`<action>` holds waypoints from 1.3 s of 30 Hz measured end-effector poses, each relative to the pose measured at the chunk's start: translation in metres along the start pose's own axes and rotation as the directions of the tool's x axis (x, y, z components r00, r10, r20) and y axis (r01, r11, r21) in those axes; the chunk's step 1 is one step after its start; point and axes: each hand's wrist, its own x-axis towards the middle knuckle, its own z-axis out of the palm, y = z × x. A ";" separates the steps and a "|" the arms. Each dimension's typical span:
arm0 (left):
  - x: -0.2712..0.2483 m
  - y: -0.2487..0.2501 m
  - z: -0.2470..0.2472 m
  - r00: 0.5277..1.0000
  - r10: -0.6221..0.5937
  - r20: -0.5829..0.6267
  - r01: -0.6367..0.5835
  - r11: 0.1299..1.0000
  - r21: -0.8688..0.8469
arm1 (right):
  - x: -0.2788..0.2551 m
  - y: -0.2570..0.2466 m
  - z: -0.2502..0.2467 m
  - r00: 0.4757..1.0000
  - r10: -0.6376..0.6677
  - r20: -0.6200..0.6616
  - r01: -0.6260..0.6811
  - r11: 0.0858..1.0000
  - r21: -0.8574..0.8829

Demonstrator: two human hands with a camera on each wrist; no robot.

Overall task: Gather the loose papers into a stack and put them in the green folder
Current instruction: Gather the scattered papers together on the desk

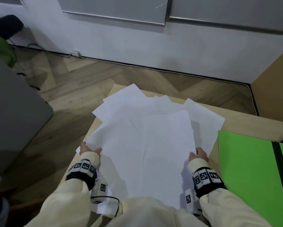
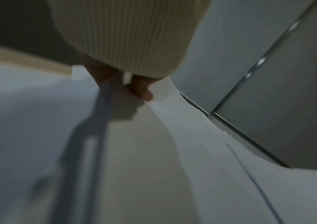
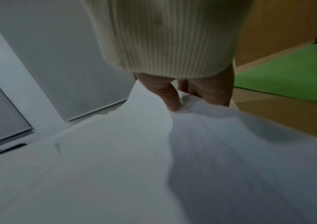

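Observation:
Several loose white papers [image 1: 145, 136] lie fanned and overlapping on a light wooden table [image 1: 235, 118]. My left hand [image 1: 90, 150] pinches the left edge of the sheets, thumb on top [image 2: 142, 92], fingers beneath. My right hand [image 1: 198, 155] pinches the right edge of the papers [image 3: 115, 151], thumb [image 3: 171, 98] pressed on top. The gripped sheets bow upward between both hands. The green folder [image 1: 252, 169] lies open flat on the table to the right, with a dark spine [image 1: 279, 161]; it shows as a green sheet [image 3: 287, 75] in the right wrist view.
The table's left and far edges drop to a herringbone wood floor [image 1: 88, 79]. A grey surface [image 1: 14, 112] stands at the left. A white wall with grey cabinet doors [image 1: 121, 12] is behind. A wooden panel [image 1: 275, 79] rises at the right.

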 end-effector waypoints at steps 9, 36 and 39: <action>-0.016 0.003 0.049 0.970 0.072 0.230 -0.035 0.987 -0.159 | -0.016 -0.014 0.027 0.999 -0.029 -0.014 0.027 0.993 -0.111; -0.033 0.010 0.045 0.965 0.057 0.257 -0.085 0.992 0.098 | 0.014 0.028 -0.006 0.967 -0.221 0.125 0.205 0.970 0.127; -0.032 0.009 0.044 0.964 0.074 0.257 -0.104 0.989 0.106 | 0.025 0.035 -0.012 0.952 -0.216 0.215 0.209 0.976 0.054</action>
